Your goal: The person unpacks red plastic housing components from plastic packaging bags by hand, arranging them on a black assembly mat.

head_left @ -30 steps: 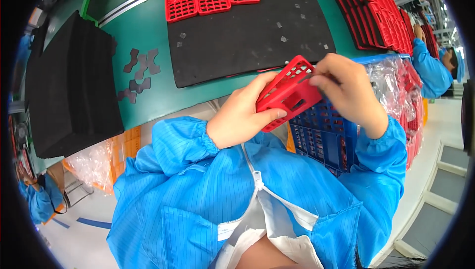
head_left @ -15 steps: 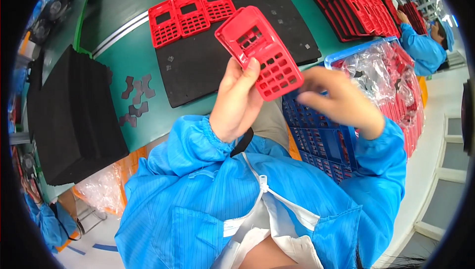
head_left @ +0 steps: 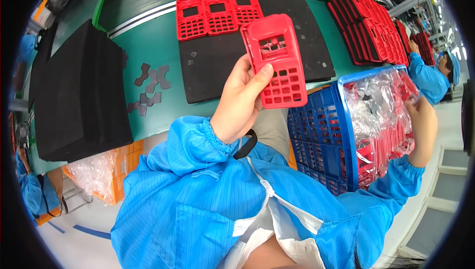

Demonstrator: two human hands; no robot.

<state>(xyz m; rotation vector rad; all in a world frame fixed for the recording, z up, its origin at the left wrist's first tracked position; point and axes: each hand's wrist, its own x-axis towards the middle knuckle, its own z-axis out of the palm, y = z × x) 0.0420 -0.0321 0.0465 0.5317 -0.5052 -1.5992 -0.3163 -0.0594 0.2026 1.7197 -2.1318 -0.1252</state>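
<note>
My left hand grips a red plastic device housing by its left edge, thumb across the front. The housing is upright, with a window opening at its top and rows of key holes below. My right hand is at the right side of a blue plastic crate, its bent fingers among red housings and clear plastic bags; what they pinch is hidden. On a black foam sheet ahead, three more red housings lie side by side along the far edge.
A thick stack of black foam sheets stands at the left, with several small dark cut pieces beside it on the green table. Stacked red housings on black sheets rise at the far right. Beyond them is a person in blue.
My right hand has left the held housing and moved right to the crate. My left hand still grips the housing, now turned more upright. The whole view has shifted, showing more of the crate.
</note>
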